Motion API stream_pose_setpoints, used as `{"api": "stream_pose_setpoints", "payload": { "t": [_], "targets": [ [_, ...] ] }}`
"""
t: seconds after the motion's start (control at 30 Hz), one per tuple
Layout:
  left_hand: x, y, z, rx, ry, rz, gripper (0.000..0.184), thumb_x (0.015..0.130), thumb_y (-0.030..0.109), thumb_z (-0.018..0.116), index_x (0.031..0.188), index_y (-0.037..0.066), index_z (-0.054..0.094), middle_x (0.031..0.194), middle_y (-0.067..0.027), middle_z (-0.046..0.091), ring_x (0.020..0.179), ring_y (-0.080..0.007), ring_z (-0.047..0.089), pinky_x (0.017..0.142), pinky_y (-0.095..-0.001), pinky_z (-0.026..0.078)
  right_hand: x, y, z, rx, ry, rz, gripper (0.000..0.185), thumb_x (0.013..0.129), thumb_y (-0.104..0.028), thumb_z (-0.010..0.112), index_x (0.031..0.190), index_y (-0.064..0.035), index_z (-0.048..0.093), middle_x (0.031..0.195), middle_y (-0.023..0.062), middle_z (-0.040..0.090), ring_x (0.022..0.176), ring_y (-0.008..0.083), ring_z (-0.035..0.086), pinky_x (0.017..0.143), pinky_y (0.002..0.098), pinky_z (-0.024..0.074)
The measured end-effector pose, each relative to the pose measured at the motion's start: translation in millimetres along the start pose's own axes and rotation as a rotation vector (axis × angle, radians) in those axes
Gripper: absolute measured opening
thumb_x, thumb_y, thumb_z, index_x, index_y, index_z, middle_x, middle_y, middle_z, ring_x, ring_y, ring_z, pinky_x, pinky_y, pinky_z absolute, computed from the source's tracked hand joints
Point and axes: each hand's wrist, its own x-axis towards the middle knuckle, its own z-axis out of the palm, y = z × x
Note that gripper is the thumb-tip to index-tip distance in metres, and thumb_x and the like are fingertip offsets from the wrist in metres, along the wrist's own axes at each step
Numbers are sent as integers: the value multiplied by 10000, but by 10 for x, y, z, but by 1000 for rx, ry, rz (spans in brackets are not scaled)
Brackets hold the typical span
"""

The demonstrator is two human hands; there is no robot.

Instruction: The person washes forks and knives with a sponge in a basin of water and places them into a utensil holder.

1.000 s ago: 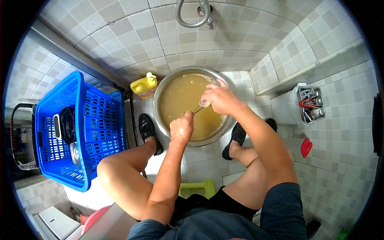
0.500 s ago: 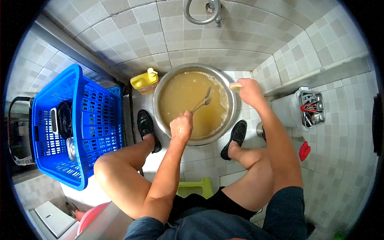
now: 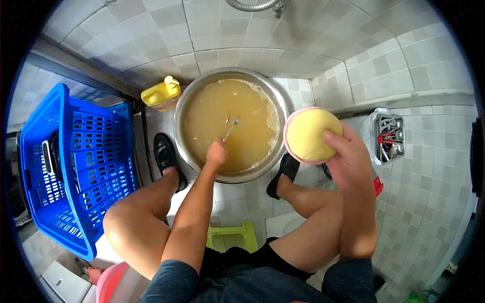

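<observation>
Left hand grips metal cutlery, likely stiff, slippery, best held by handles; right hand pinches soft-looking, light sponge's edge.

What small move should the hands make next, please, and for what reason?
Probably lower the yellow sponge towards the metal utensil. The right hand holds the sponge up, beside the basin, while the left hand holds the utensil at the cloudy water, so the two seem too far apart for scrubbing.
</observation>
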Motion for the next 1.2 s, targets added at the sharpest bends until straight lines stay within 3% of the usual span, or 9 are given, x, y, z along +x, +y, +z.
{"api": "stream_pose_setpoints", "payload": {
  "t": [0.2,0.27,0.4,0.5,0.57,0.6,0.67,1.0,1.2],
  "targets": [
    [319,-12,62,300,-180,-225,224,925,245,564,989,50,651,1061,-246,682,992,-419,663,849,-500,543,170,-89,-1,7,-21,74,388,977,-95,534,1325,76,518,1202,129,648,1080,207,642,949,366,512],
    [365,132,-44,518,-364,-150,232,908,258,579,1000,61,659,1087,-210,688,1014,-398,663,863,-493,548,200,-83,-30,-11,3,74,389,977,-100,537,1324,74,521,1205,128,647,1073,205,644,942,361,515],
    [465,61,-47,526,-226,142,265,926,277,546,985,43,655,1038,-227,686,1002,-385,663,868,-483,546,236,-77,-121,-71,38,94,391,970,-112,553,1316,71,530,1200,125,649,1058,202,646,936,355,516],
    [332,330,-88,306,-154,303,279,971,275,514,948,20,625,885,-195,680,835,-324,690,724,-455,580,321,0,-198,-199,74,67,383,962,-108,564,1299,73,541,1174,124,661,1043,196,649,931,349,515],
    [-126,1093,-432,-704,-226,-297,299,1019,297,484,903,31,559,745,-127,624,651,-243,658,534,-385,551,420,92,-188,-202,45,73,381,939,-129,571,1261,75,570,1128,125,673,1009,188,650,912,337,507],
    [-241,1182,-436,-702,-214,-288,299,1019,297,484,903,31,559,745,-127,624,651,-243,658,534,-385,551,477,153,-188,-219,20,91,381,916,-150,577,1222,77,599,1083,126,685,975,180,651,893,325,499],
    [-440,1269,-455,-1142,-219,-334,343,1044,367,464,882,67,499,686,-72,571,535,-185,597,431,-317,482,623,313,-243,-223,-18,100,372,917,-137,574,1219,78,597,1078,127,684,964,181,655,879,325,506],
    [-900,1639,-509,-1203,-161,-158,503,1024,509,464,688,139,407,533,0,371,437,-140,367,415,-310,320,1025,848,-49,-268,10,303,351,936,-113,564,1250,46,554,1086,139,667,960,220,669,793,367,542],
    [-863,1687,-535,-1084,-55,-124,447,983,378,622,650,121,470,531,40,396,468,-89,358,427,-293,299,1072,767,56,-237,49,245,342,943,-105,554,1255,34,557,1121,134,656,984,219,658,828,365,531]
  ]
}}
